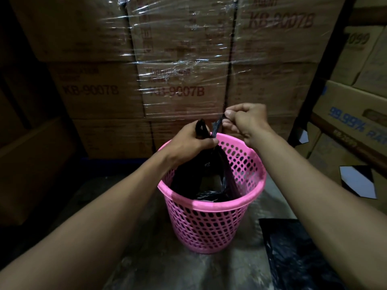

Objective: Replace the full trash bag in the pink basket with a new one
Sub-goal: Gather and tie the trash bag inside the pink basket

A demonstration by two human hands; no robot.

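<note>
spare black bag [297, 254] flat on floor, right of pink basket [209, 208] | full trash bag [211, 174] inside basket, top gathered above far rim | left hand [188, 143] clenched on one bag handle | right hand [245, 120] fingers pinching other handle | wrapped cartons [178, 91] behind basket

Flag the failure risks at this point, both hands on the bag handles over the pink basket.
1. The right hand pinches only a thin handle strip of the black trash bag; it may slip or stretch during tying.
2. The bag's body sits deep in the pink basket; lifting by the handles might drag the light basket up or tip it.
3. The flat black bag lies on the floor beside the basket, close enough that it could be stepped on.
</note>
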